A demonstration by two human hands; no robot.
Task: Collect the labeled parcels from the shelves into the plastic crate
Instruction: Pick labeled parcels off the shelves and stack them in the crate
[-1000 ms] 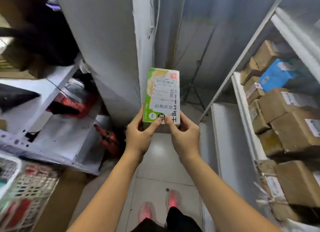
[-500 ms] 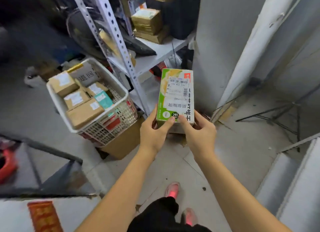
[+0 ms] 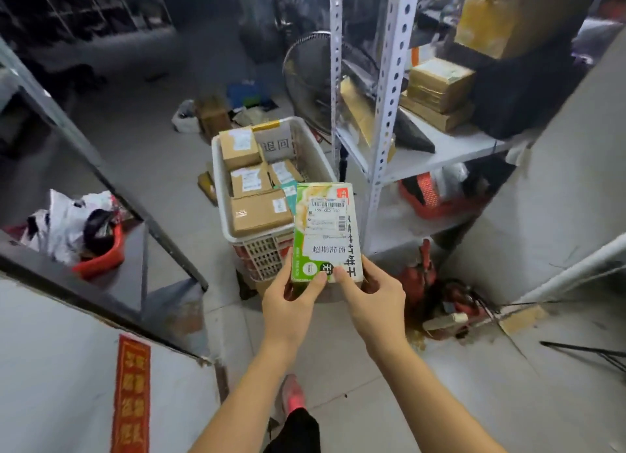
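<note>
Grip's a two-handed pinch: your left hand (image 3: 288,312) and right hand (image 3: 376,303) are each clamping a thumb on the near end of the green labeled parcel (image 3: 327,229). With arms reaching forward, you're holding it label-up, near the white plastic crate (image 3: 218,181) carrying brown boxes (image 3: 261,212).

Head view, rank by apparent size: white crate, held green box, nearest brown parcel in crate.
1. white crate
2. green box, nearer the camera, so its lead over the parcel is unsure
3. brown parcel
</note>
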